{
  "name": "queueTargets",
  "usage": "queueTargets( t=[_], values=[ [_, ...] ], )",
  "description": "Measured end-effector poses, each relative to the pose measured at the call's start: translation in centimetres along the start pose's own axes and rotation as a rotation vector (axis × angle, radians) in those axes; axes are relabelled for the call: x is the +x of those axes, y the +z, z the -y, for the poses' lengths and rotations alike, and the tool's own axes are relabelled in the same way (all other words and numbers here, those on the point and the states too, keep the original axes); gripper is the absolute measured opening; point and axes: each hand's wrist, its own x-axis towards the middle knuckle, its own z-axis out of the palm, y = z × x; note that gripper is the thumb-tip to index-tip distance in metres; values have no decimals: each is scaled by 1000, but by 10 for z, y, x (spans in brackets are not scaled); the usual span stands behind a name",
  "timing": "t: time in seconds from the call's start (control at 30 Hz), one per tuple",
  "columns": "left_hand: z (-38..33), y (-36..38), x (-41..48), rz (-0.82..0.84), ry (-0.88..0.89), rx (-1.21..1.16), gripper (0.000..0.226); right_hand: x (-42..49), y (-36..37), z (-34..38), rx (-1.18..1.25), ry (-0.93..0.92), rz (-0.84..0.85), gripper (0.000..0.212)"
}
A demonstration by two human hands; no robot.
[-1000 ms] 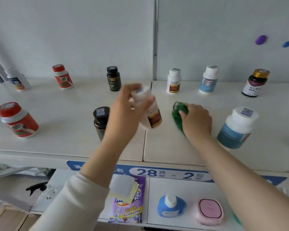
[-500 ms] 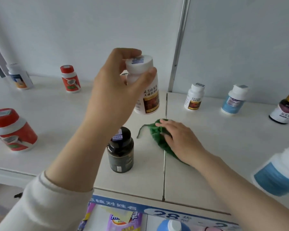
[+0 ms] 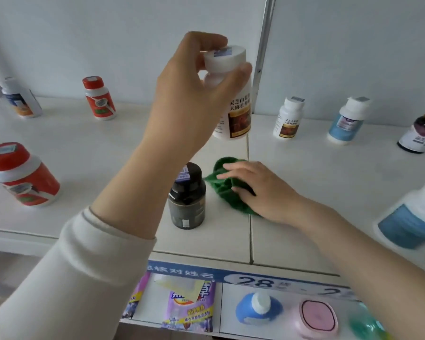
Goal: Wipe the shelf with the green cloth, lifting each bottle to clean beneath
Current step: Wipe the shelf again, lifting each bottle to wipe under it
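Observation:
My left hand [image 3: 194, 99] holds a white bottle with a brown label [image 3: 236, 111] by its cap, lifted well above the white shelf [image 3: 108, 153]. My right hand [image 3: 258, 190] presses flat on the crumpled green cloth [image 3: 222, 186], which lies on the shelf below the raised bottle, across the seam between two panels. A black bottle [image 3: 187, 200] stands just left of the cloth, close to its edge.
Other bottles stand on the shelf: a large red one [image 3: 22, 177] and a small red one [image 3: 98, 99] at left, a small white one [image 3: 288, 119], a blue-labelled one [image 3: 346, 123] and a dark gold-capped one [image 3: 422, 136] at back right, a big blue-labelled one [image 3: 412, 222] near right. A lower shelf holds packets.
My left hand has raised the white bottle higher off the shelf. My right hand has slid the green cloth leftward, into the spot beneath the bottle and beside the black bottle.

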Motion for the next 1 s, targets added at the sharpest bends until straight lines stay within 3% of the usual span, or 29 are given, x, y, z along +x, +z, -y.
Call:
queueTargets(
  t=[0.3,0.47,0.7,0.87,1.0],
  values=[
    [-26,13,-17,62,61,-21,35,-111,-5,53,90,-126,21,36],
    [-26,44,-44,197,-5,-106,33,-137,-11,50,167,-145,-23,24],
    [-14,101,-82,321,-73,-27,38,-187,-25,30,226,25,-159,28],
    [-6,131,-93,262,-89,-2,39,-221,-30,16,369,92,-196,32],
    [-2,146,-103,204,-121,39,43,-250,-28,4,630,248,-181,34]
  ],
)
